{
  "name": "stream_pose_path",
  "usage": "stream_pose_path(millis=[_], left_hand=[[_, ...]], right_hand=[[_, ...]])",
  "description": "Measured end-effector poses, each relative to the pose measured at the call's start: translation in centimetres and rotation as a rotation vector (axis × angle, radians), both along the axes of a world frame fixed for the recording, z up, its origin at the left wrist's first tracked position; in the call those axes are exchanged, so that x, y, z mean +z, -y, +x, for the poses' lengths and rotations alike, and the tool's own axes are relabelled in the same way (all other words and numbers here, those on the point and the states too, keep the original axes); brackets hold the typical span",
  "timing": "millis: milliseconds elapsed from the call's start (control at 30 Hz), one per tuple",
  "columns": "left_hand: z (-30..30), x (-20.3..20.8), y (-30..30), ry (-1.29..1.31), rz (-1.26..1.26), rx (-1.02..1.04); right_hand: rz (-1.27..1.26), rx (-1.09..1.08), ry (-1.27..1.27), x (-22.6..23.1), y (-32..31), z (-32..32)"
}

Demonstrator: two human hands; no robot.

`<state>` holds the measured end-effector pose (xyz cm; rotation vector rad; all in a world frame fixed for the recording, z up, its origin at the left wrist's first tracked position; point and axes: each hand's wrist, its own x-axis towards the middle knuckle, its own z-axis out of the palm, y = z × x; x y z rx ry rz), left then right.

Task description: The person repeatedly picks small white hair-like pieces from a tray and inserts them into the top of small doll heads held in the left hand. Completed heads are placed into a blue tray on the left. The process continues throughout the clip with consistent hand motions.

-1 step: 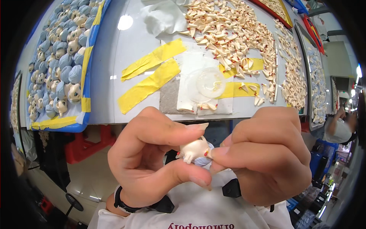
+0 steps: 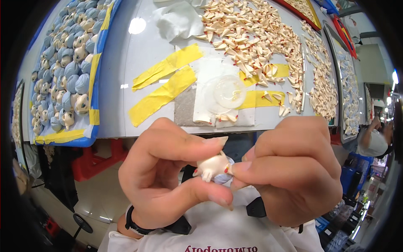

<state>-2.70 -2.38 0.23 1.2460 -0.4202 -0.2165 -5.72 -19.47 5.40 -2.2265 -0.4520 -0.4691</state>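
A head-worn wide fisheye camera looks down from above, close over the left hand (image 2: pixel 161 176) and right hand (image 2: pixel 296 172), with the table (image 2: pixel 112 98) farther off

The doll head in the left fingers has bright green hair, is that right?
Not quite: the hair isn't green. The head camera's view shows that the doll head in the left fingers has pale bluish hair.

Workshop, heaped small parts (image 2: pixel 252 40), apparently blue crates (image 2: pixel 361 164)
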Motion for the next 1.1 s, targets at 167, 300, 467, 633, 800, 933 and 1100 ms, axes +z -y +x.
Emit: stream_pose_path(millis=[167,300,467,633,800,933,1100], left_hand=[[1.4,0.5,0.1,0.487,0.187,0.004],[0.6,1.4,2.0,0.756,0.421,0.099],[2.0,3.9,-3.6,0.816,0.920,0.273],[6.8,4.7,-12.8,0.597,1.240,0.471],[6.3,5.4,-15.0,0.186,1.363,0.290],[6.7,5.7,-14.5,0.188,1.442,0.242],[8.9,5.0,-14.4,0.237,1.417,0.360]], right_hand=[[0.384,0.017,-0.356,0.5,0.4,-1.0],[0.553,-0.004,-0.654,1.1,0.3,-1.5],[0.483,-0.691,-0.357,3.5,8.1,-3.2],[-0.294,-0.915,-0.417,2.1,21.4,-7.3],[-0.508,-0.883,-0.357,1.6,20.8,-7.7],[-0.520,-0.901,-0.217,2.6,18.8,-6.2],[-0.368,-0.612,-0.281,2.1,16.1,-2.6]])
